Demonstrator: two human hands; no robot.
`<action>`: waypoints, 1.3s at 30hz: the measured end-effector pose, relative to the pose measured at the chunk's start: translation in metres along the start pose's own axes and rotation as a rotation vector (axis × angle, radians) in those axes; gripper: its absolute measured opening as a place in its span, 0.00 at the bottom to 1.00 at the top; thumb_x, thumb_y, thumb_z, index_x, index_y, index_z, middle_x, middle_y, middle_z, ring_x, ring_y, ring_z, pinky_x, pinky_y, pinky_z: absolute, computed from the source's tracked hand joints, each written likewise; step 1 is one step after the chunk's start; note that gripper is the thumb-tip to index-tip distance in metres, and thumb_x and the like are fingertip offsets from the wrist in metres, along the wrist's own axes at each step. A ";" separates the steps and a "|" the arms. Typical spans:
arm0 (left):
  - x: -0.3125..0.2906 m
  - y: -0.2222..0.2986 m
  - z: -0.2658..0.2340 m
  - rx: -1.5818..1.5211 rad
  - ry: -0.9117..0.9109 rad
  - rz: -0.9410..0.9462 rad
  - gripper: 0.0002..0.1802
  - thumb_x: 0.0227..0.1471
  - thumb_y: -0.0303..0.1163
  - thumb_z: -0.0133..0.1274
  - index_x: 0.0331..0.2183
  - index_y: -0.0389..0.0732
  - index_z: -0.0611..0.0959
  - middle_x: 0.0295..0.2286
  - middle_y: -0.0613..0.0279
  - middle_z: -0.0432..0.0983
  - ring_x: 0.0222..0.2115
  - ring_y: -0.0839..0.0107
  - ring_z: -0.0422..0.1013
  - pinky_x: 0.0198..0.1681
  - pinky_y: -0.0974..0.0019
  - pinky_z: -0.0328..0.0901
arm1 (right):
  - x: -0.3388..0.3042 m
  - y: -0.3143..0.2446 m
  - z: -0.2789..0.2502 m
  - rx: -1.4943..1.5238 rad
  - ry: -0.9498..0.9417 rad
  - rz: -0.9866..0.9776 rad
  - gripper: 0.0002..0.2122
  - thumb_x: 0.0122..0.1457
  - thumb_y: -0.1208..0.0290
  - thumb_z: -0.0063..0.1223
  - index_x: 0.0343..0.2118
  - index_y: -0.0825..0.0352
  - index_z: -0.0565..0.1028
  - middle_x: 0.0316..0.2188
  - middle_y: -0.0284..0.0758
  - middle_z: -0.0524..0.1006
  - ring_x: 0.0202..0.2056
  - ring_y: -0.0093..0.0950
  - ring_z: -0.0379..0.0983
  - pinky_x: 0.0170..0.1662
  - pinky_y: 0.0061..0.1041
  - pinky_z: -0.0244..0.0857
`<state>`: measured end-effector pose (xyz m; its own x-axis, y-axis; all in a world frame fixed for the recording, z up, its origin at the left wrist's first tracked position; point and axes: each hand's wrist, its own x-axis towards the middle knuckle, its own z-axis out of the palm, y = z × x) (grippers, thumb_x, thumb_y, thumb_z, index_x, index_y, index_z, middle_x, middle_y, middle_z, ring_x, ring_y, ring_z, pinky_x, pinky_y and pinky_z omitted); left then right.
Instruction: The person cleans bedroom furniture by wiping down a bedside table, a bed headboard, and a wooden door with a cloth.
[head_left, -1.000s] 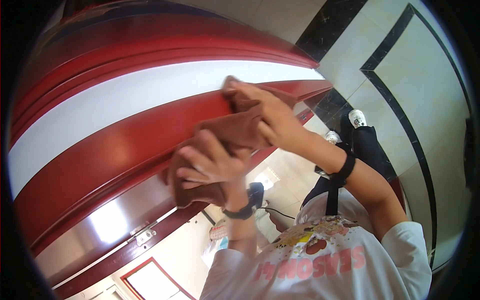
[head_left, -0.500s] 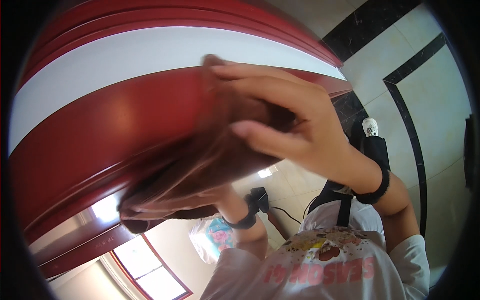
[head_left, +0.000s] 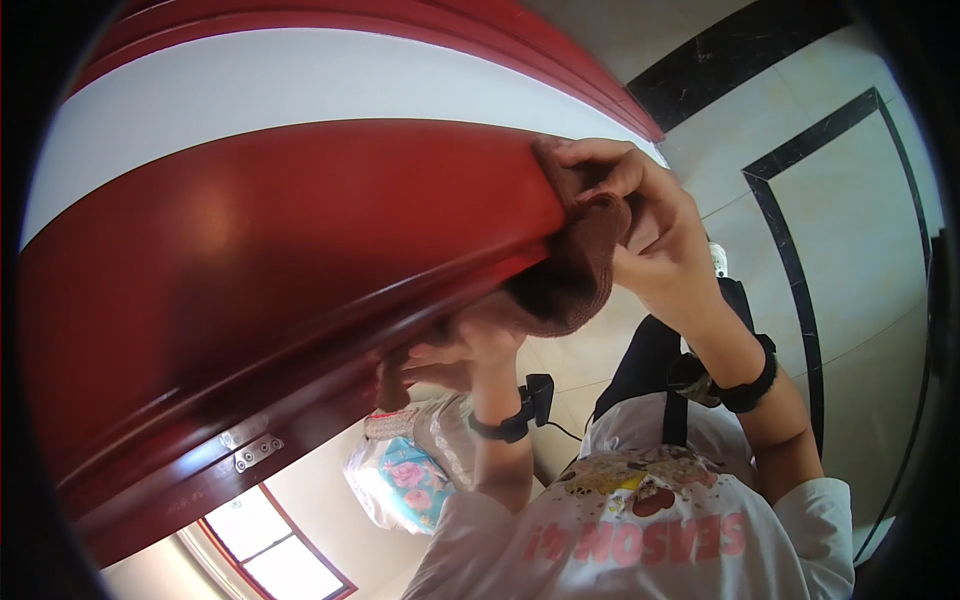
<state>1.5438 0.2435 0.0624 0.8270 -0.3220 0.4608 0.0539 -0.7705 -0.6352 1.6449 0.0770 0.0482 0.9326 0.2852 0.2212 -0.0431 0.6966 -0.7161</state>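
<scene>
A window (head_left: 272, 546) glares white at left as highlights streak red woodwork (head_left: 330, 220), bowed by fisheye distortion toward dark edges.

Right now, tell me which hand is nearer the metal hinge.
Left. In the picture, the left hand is up and right of the metal hinge; the right hand is farther up and right, holding the brown cloth.

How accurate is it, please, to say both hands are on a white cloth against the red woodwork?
The cloth is brown, not white, as the head view shows; the left hand and right hand are on it against the red woodwork.
</scene>
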 end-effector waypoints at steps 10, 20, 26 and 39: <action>0.057 -0.013 -0.023 0.134 0.150 -0.220 0.43 0.43 0.40 0.53 0.55 0.36 0.51 0.55 0.39 0.40 0.55 0.38 0.40 0.50 0.35 0.43 | 0.025 -0.042 0.028 -0.226 -0.182 -0.249 0.08 0.42 0.84 0.48 0.24 0.69 0.62 0.41 0.41 0.65 0.40 0.25 0.65 0.46 0.23 0.57; 0.022 -0.007 -0.016 0.138 0.026 -0.070 0.46 0.43 0.40 0.55 0.55 0.34 0.48 0.55 0.38 0.37 0.55 0.38 0.39 0.51 0.35 0.43 | 0.011 -0.016 0.009 -0.171 -0.115 -0.128 0.07 0.40 0.85 0.46 0.23 0.69 0.62 0.38 0.39 0.64 0.37 0.25 0.65 0.44 0.22 0.57; 0.027 -0.007 -0.031 0.141 0.025 -0.071 0.48 0.43 0.39 0.56 0.56 0.33 0.46 0.56 0.38 0.36 0.55 0.38 0.39 0.51 0.35 0.43 | 0.022 -0.032 0.026 -0.109 -0.176 -0.220 0.07 0.41 0.84 0.48 0.25 0.70 0.64 0.38 0.39 0.64 0.37 0.24 0.65 0.41 0.20 0.58; 0.028 0.006 -0.035 0.199 -0.041 0.005 0.52 0.42 0.39 0.58 0.56 0.30 0.42 0.56 0.37 0.33 0.56 0.38 0.38 0.51 0.36 0.42 | 0.013 -0.020 0.008 -0.083 -0.140 -0.121 0.07 0.40 0.83 0.41 0.25 0.69 0.60 0.39 0.39 0.64 0.39 0.26 0.64 0.48 0.26 0.56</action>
<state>1.5477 0.2109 0.0926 0.8496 -0.2999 0.4338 0.1557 -0.6432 -0.7497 1.6552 0.0725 0.0705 0.8699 0.2954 0.3951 0.1015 0.6766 -0.7293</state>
